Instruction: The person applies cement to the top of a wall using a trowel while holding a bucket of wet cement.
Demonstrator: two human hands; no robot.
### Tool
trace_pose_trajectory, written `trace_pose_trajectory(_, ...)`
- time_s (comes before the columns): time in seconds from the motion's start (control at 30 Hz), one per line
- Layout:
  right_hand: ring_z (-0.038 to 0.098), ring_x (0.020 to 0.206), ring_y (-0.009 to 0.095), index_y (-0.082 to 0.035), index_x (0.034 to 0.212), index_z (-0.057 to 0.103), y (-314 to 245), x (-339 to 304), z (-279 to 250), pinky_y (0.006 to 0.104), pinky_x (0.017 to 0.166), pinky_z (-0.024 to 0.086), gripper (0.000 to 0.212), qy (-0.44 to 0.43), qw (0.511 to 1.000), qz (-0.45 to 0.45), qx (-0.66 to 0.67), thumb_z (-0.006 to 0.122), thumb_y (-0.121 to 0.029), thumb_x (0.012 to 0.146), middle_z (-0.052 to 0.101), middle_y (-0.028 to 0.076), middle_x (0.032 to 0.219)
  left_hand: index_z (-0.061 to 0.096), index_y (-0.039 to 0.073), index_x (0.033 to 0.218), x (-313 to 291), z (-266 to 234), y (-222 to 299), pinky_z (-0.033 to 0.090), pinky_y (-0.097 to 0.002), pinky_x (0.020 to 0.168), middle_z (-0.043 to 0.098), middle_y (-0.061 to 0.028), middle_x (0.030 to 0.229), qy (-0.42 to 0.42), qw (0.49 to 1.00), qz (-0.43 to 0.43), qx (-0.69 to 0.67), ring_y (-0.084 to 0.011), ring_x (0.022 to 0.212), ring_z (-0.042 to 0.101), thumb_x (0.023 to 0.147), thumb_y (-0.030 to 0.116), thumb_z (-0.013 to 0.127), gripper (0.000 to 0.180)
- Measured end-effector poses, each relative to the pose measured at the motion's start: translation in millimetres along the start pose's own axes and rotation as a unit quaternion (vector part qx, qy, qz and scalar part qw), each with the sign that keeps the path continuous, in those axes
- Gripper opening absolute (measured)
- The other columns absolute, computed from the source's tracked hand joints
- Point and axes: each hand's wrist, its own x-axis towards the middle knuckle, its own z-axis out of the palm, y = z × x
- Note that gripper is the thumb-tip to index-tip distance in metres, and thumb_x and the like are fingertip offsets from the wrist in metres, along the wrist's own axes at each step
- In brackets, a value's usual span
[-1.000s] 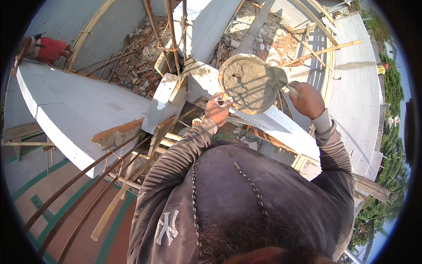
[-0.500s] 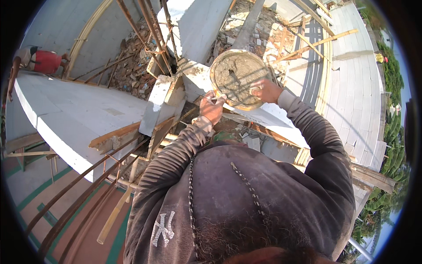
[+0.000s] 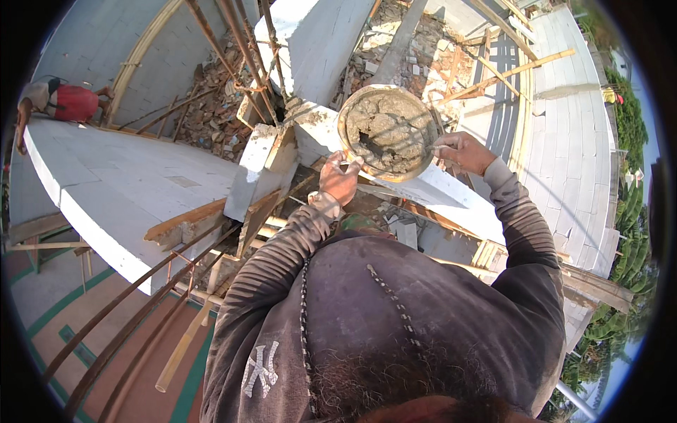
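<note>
A round bucket [image 3: 343,134] with a pale, crusted rim rests at the top of the white block wall, full of wet grey mortar [image 3: 395,127]. Toward its near left side the mortar has a dark hollow. My left hand [image 3: 340,178] is closed on the rim at the near left, thumb and fingertips dusted pale. On the opposite side, my right hand [image 3: 465,151] pinches at the right rim; the exact grip of its fingertips is partly hidden. Both forearms reach up in dirty, dark long sleeves.
Rusty rebar [image 3: 236,53] rises left of the bucket, and more bars [image 3: 141,310] cross the lower left. Brick rubble [image 3: 218,106] lies below between walls. Another person in red shorts [image 3: 76,101] bends over the far left wall. A bamboo pole [image 3: 518,70] crosses at upper right.
My right hand has moved from over the mortar out to the right rim. The mortar has shifted into lumps, and its dark hollow is larger. My left hand stays at the rim.
</note>
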Motion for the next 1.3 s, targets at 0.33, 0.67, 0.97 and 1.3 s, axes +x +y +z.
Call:
trace_pose_trajectory(0.33,0.062,0.067,0.010,0.000,0.119,0.064,-120,3,-32,0.0258,0.057,0.051,0.040,-0.141,0.989,-0.046,-0.027,0.069,-0.033,0.097,0.064,0.003,0.087,0.067,0.000,0.110,3,23,-27,0.049,-0.0330,0.076,0.071,-0.0110,0.092,0.042,0.997,0.004,-0.067,-0.0176,0.084,0.063,0.095,0.024,0.069,0.029)
trace_pose_trajectory(0.67,0.068,0.089,0.033,0.003,0.106,0.071,-252,207,99,0.0475,0.084,0.052,0.037,-0.151,0.722,-0.168,-0.654,0.058,-0.029,0.094,0.073,0.021,0.098,0.066,-0.001,0.112,-11,-6,17,0.050,-0.0354,0.074,0.070,-0.0119,0.090,-0.030,0.993,-0.024,-0.113,-0.0192,0.080,0.062,0.095,0.028,0.069,0.034)
trace_pose_trajectory(0.97,0.072,0.070,0.024,0.006,0.097,0.071,-211,147,129,0.0374,0.058,0.060,0.019,-0.194,0.981,0.005,-0.017,0.064,-0.010,0.091,0.073,0.015,0.083,0.068,0.003,0.107,3,21,-41,0.052,-0.0423,0.075,0.068,-0.0134,0.084,0.049,0.993,0.105,0.017,-0.0279,0.079,0.066,0.096,0.029,0.064,0.029)
trace_pose_trajectory(1.3,0.074,0.096,0.030,-0.008,0.100,0.077,-159,225,289,0.0422,0.078,0.057,0.024,-0.075,0.742,-0.252,-0.617,0.070,-0.020,0.081,0.076,0.010,0.096,0.072,0.015,0.105,53,90,-231,0.051,-0.0467,0.089,0.071,-0.0120,0.110,0.146,0.914,0.315,0.208,-0.0349,0.101,0.067,0.095,0.041,0.047,0.038)
